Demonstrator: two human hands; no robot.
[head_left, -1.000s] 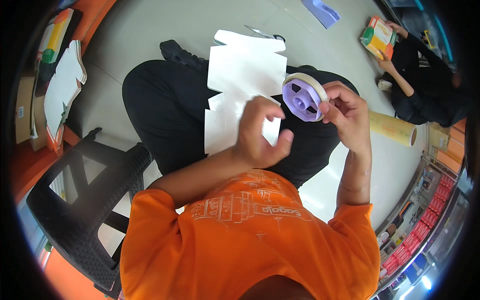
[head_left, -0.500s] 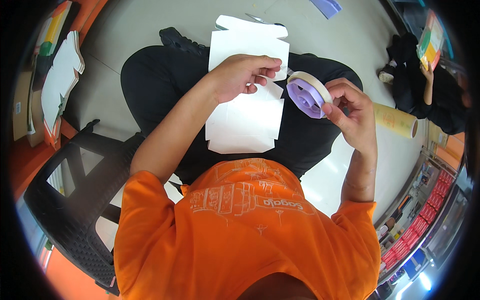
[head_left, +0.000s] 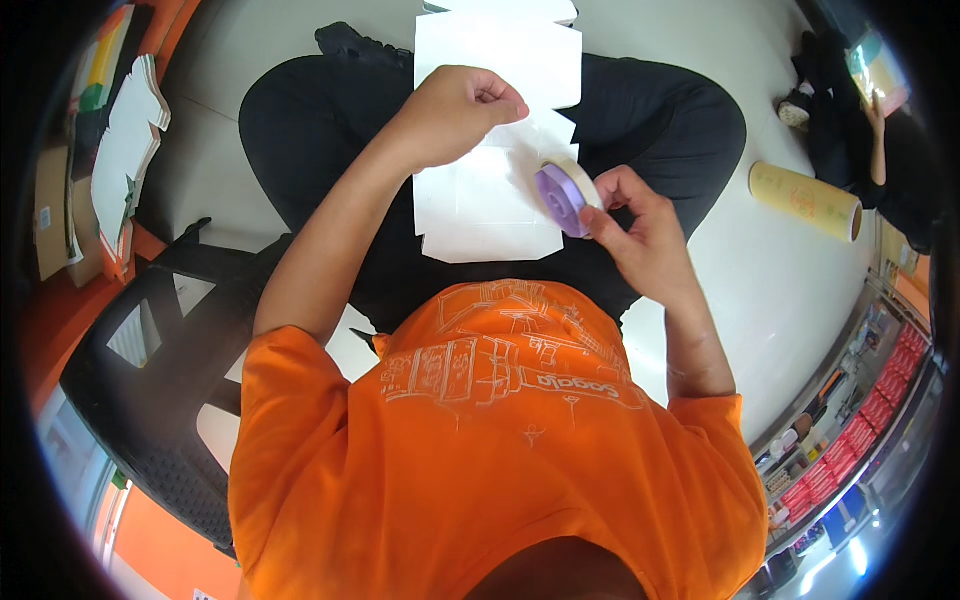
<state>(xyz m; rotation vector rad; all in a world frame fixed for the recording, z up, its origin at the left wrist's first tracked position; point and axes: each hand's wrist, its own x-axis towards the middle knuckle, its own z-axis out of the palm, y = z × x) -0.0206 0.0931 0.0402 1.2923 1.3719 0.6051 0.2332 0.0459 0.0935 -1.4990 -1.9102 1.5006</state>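
Change: since a moment ago my left hand (head_left: 455, 115) has gone from the near edge of the white card blank (head_left: 495, 150) up to its far half, and my right hand (head_left: 640, 235) has brought the tape roll (head_left: 565, 195) down from mid-air until it sits low over the blank.
Meaning: I judge the strip is being drawn out across the card; I cannot see the tape itself between the two hands.
Left grip: fingers curled together in a pinch, pressed on the blank; what they pinch is too small to tell.
Right grip: fingers and thumb clamped on the rim of the tape roll, its purple core facing up.
Card blank: flat on my lap over black trousers, flaps notched along its edges.
Surface: no desk under the work; my thighs carry it, with pale floor (head_left: 790, 290) around.
Room, left: a black plastic chair (head_left: 150, 370) and a stack of flat white cards (head_left: 125, 160).
Room, right: a yellowish roll (head_left: 805, 200) lying on the floor, another person in dark clothes (head_left: 880, 130) seated beyond it, and shelves of red packets (head_left: 880, 420).
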